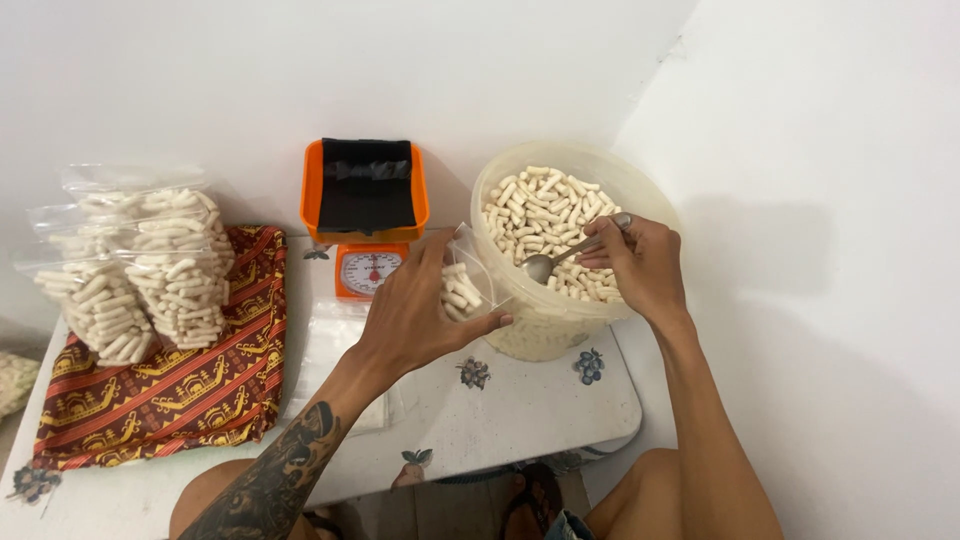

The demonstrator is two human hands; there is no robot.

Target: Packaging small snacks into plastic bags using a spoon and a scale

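A: Left hand (420, 310) pinches small clear bag (466, 285) at tub (560, 320) rim; right hand (640, 262) grips spoon (570, 255) over snack sticks (540, 205).

B: Keep bag mouth open, tilted under the spoon.

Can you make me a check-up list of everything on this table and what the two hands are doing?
Surface: small white table with flower prints.
Job's things: tub of pale snack sticks; clear bag, partly filled; metal spoon.
Clutter: filled bags stacked on patterned cloth; orange scale; empty bags.
Grippers: left hand holds the bag; right hand holds the spoon in the tub.
Cables: nothing seen.
Surroundings: white walls.
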